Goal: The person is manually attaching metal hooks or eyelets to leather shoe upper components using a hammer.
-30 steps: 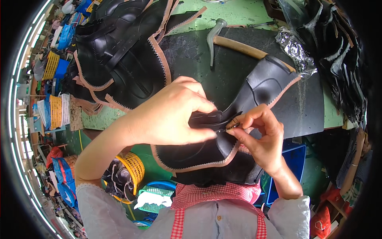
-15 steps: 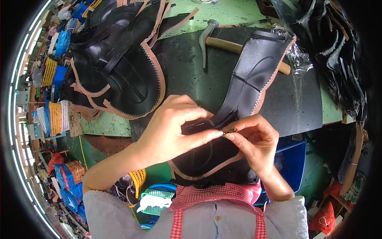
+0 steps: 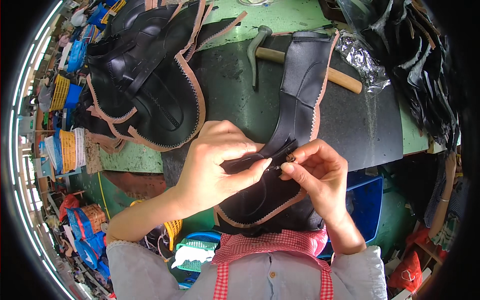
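A black leather shoe upper (image 3: pixel 302 82) with a zigzag-stitched tan edge reaches from the mat down to my lap, bending under my hands. My left hand (image 3: pixel 207 162) is closed on its dark leather at the middle, thumb toward the right. What lies under those fingers is partly hidden. Between the thumb and forefinger of my right hand (image 3: pixel 322 182) is a small metal buckle (image 3: pixel 290 158). A narrow black strap end sticks up just behind it. The tips of both thumbs are close together but apart.
A hammer (image 3: pixel 310 65) lies on the dark mat (image 3: pixel 370 125), its handle passing under the upper. Stacked black uppers (image 3: pixel 165 95) lie at left. Crumpled foil (image 3: pixel 362 60) and hanging black pieces (image 3: pixel 420 65) are at right. A blue bin (image 3: pixel 367 205) stands below the table.
The upper's far end has swung left, uncovering more of the hammer handle and foil. My left thumb has drawn away from my right fingertips, and the buckle shows more clearly.
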### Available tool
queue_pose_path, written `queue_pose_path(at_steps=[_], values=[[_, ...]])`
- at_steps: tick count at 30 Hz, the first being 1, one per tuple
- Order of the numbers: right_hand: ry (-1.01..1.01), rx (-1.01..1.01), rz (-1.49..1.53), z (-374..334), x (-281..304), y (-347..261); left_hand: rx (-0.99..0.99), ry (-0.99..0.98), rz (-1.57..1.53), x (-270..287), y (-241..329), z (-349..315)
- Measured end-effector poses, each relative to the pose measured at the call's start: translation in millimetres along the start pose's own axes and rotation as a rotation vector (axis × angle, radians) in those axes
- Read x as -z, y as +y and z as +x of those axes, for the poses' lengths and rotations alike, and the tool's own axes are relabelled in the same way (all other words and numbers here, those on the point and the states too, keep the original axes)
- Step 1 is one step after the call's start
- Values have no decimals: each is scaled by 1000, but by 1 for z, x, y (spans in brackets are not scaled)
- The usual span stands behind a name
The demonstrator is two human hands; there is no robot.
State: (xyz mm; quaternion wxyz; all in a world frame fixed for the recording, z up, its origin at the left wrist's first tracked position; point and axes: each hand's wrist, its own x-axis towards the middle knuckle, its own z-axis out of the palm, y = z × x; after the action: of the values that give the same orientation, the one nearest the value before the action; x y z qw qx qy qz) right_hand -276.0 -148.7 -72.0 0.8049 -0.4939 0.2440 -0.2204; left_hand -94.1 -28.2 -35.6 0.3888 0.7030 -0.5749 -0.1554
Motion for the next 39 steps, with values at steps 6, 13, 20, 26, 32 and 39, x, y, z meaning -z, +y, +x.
queue_pose_path(at_steps=[6, 13, 20, 26, 32, 39], values=[[-57, -48, 30, 4, 1, -5, -53, 18, 21, 2, 0, 1], [-87, -77, -45, 10, 3, -12, -171, -4, 83, 6, 0, 7], [-56, 10, -294, 14, 1, -25, -142, -37, 108, 9, 7, 15], [-108, -20, -251, 18, 5, -25, -202, -85, 174, 12, 6, 18], [-174, 40, -379, 27, 16, -22, -293, -177, 201, 14, 5, 24], [-454, 747, -1341, 40, 9, -78, -369, -286, 126, 24, 13, 31]])
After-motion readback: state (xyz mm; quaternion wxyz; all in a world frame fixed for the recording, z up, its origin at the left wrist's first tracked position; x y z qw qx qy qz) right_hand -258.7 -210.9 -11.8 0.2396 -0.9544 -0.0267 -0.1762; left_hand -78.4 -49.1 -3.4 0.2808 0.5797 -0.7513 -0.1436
